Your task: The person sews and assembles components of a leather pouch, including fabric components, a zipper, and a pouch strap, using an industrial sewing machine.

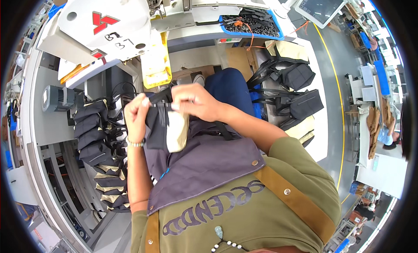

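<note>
Over my lap I hold a small black and cream fabric bag (177, 133) by its top edge, so that its body hangs down. My left hand (137, 111) is closed, pinching the left end of that edge with thumb and fingers. At the other end my right hand (196, 103) is also closed, its thumb and finger pinching the edge. A dark strap (161, 96) runs between the hands; its detail is partly hidden by my fingers. Behind the bag lies my dark grey apron (204, 166).
A large white sewing machine (100, 26) stands ahead, with a yellow tray (156, 63) beside it. A blue tray (272, 24) holds small black parts. Several similar bags (93, 153) hang at left; more bags (305, 105) lie on the right-hand table (320, 140). A screen (320, 7) stands far right.
</note>
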A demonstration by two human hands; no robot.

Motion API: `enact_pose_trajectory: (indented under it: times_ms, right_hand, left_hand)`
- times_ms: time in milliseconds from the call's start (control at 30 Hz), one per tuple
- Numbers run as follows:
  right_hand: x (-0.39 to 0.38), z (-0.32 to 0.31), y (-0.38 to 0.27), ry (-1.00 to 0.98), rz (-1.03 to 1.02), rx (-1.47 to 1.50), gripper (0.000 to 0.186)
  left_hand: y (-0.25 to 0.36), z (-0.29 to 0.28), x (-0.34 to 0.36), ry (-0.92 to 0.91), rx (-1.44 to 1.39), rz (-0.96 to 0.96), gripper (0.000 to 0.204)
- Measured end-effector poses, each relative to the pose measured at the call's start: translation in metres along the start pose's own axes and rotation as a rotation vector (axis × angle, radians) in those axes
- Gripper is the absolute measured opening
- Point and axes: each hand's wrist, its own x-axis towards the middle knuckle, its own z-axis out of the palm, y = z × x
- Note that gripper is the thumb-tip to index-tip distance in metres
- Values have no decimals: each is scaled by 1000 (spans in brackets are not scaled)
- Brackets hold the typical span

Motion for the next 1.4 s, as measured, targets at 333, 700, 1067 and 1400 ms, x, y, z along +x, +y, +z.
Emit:
enact_pose_trajectory:
  times_ms: [333, 700, 1067, 1400]
  right_hand:
    - [23, -220, 93, 272, 249, -1378, 32]
    - [34, -245, 131, 116, 149, -1698, 20]
    - [14, -156, 16, 422, 188, -731, 27]
    - [31, 13, -25, -173, -15, -634, 38]
  left_hand:
    - [-3, -2, -49, 121, -219, -335, 17]
    - [-25, -8, -61, 161, -403, -377, 16]
    - [-26, -8, -59, 166, -425, -388, 15]
    - [-12, -6, -60, -23, -380, -402, 11]
